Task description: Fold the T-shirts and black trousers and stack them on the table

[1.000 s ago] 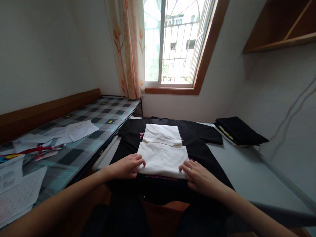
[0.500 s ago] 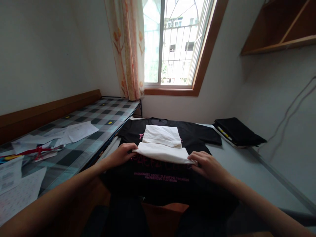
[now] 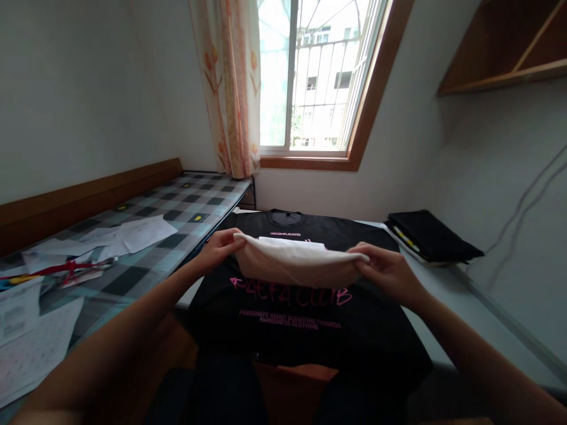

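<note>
A folded white cloth point(image 3: 296, 265) is stretched between my two hands above a black T-shirt point(image 3: 301, 336). My left hand point(image 3: 221, 245) pinches the cloth's left corner. The right corner is between the thumb and fingers of my right hand point(image 3: 383, 268). The cloth's near edge is lifted and sags a little in the middle, while a flat white part shows behind it. Pink lettering runs across the T-shirt, which lies spread out with its neckline toward the window. The white cloth covers part of the print.
The T-shirt lies on a white table point(image 3: 432, 307). A black folder-like stack point(image 3: 432, 236) sits at the table's right. On the left, a checked bed point(image 3: 212, 192) bears papers point(image 3: 148, 233) and a red strap point(image 3: 66, 268). A wooden shelf point(image 3: 500, 82) hangs at upper right.
Both hands have risen and moved away from me, lifting the white cloth's near edge. More of the pink lettering on the T-shirt is now uncovered.
</note>
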Tool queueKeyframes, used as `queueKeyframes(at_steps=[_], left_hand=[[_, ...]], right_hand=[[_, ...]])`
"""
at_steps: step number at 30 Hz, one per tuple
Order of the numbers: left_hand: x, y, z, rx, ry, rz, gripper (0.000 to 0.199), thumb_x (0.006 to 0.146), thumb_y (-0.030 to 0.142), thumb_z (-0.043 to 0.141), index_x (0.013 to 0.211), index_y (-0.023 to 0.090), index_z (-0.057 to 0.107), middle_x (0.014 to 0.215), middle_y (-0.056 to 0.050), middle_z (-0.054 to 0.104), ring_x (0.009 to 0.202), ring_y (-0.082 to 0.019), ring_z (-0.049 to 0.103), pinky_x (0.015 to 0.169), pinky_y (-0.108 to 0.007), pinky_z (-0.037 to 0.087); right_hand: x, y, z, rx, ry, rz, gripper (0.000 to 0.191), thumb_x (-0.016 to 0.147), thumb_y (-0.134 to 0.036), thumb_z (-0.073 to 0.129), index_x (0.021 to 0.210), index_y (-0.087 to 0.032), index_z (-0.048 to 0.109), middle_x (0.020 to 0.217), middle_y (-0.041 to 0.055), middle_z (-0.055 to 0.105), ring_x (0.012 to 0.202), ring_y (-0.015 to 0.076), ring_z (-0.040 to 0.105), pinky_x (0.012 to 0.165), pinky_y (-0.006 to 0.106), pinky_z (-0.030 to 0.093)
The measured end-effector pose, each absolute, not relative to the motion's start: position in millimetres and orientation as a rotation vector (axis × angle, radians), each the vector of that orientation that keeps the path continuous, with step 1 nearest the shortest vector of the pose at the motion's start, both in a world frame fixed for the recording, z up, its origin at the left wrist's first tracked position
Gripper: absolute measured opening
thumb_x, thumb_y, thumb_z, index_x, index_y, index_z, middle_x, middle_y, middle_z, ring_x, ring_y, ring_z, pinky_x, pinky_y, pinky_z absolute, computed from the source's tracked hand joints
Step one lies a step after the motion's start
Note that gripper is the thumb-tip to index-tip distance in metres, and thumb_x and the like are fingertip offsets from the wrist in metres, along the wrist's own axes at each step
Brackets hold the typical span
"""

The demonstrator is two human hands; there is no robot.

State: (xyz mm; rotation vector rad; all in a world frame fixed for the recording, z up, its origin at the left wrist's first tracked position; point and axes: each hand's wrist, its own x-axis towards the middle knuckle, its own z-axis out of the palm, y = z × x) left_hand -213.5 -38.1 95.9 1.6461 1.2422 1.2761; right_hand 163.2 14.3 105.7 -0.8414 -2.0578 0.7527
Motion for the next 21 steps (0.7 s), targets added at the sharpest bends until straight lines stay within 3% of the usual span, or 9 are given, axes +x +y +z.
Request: queueKeyframes(at_steps=[4, 6, 10, 14, 21], left_hand=[[-203, 34, 57, 1.11, 1.183, 1.35, 0.036, 0.073, 0.042, 0.074, 0.09, 0.012, 0.063, 0.075, -0.003, 0.064, 0.063, -0.013, 0.059, 0.061, -0.025, 0.048], [-198, 62, 38, 0.943, 1.311, 1.305, 0.032, 0.071, 0.03, 0.077, 0.092, 0.011, 0.062, 0.068, -0.002, 0.062, 0.053, -0.01, 0.056, 0.053, -0.021, 0.045], [-193, 83, 11, 0.822, 1.464, 1.284, 0.041, 0.07, 0.008, 0.073, 0.109, 0.009, 0.058, 0.06, 0.002, 0.058, 0.044, -0.008, 0.052, 0.042, -0.018, 0.037], [-193, 82, -1, 0.79, 1.402, 1.352, 0.049, 0.075, 0.006, 0.067, 0.121, 0.01, 0.052, 0.068, -0.001, 0.062, 0.051, -0.01, 0.058, 0.05, -0.02, 0.046], [-191, 82, -13, 0.739, 1.4, 1.483, 0.045, 0.082, 0.006, 0.058, 0.126, 0.011, 0.05, 0.077, -0.005, 0.064, 0.061, -0.014, 0.063, 0.061, -0.027, 0.054]], right_hand=[[132, 86, 65, -0.955, -1.665, 0.95, 0.039, 0.076, -0.043, 0.065, 0.105, -0.016, 0.065, 0.09, 0.0066, 0.069, 0.079, 0.0186, 0.063, 0.068, 0.029, 0.052], [119, 115, 40, -1.207, -1.515, 1.072, 0.042, 0.076, -0.035, 0.065, 0.112, -0.015, 0.062, 0.078, 0.0038, 0.067, 0.065, 0.0157, 0.061, 0.058, 0.026, 0.05], [107, 139, 4, -1.447, -1.377, 1.102, 0.035, 0.065, -0.014, 0.07, 0.1, -0.011, 0.065, 0.071, 0.0041, 0.065, 0.06, 0.0148, 0.06, 0.054, 0.024, 0.048], [104, 140, -7, -1.377, -1.367, 1.128, 0.037, 0.07, -0.014, 0.066, 0.108, -0.014, 0.063, 0.071, 0.0022, 0.066, 0.061, 0.0148, 0.061, 0.055, 0.024, 0.049], [102, 141, -15, -1.418, -1.278, 1.113, 0.035, 0.078, -0.02, 0.06, 0.112, -0.011, 0.06, 0.072, 0.0053, 0.066, 0.064, 0.0185, 0.063, 0.061, 0.031, 0.054]])
